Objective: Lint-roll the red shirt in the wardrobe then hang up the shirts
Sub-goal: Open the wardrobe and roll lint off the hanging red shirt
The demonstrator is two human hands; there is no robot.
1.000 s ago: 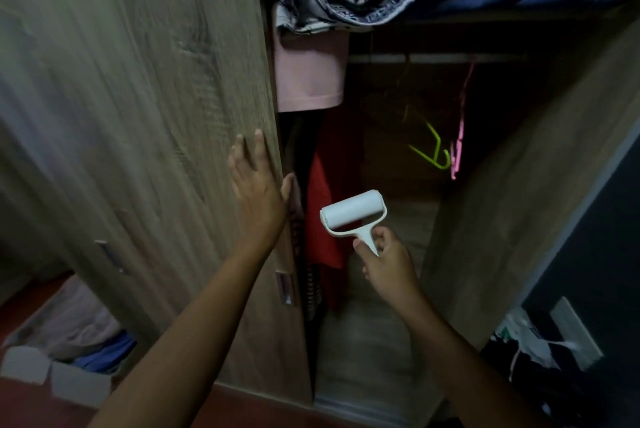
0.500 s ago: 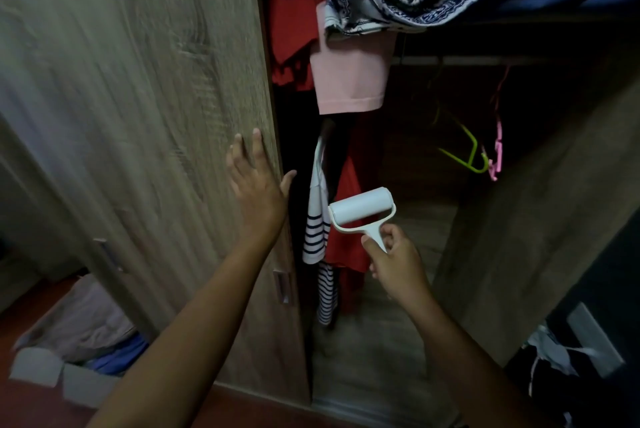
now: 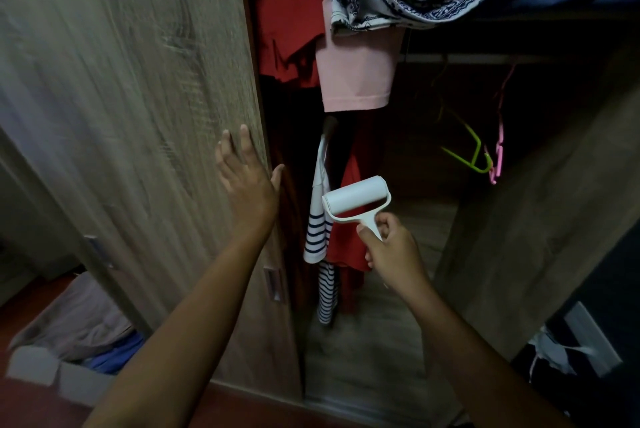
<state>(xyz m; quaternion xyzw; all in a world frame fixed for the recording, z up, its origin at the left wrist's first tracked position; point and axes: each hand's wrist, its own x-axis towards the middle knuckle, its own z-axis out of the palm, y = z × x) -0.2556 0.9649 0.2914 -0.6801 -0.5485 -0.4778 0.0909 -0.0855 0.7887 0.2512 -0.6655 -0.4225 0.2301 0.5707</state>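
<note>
While the left hand (image 3: 247,181) lies flat on the door (image 3: 138,115), the right hand (image 3: 391,249), grip wrapped round the lint roller (image 3: 355,199), is nearer the red shirt (image 3: 346,249) hanging vertically just beyond.

Head camera looks forward-down, close into wardrobe (image 3: 540,219).
</note>
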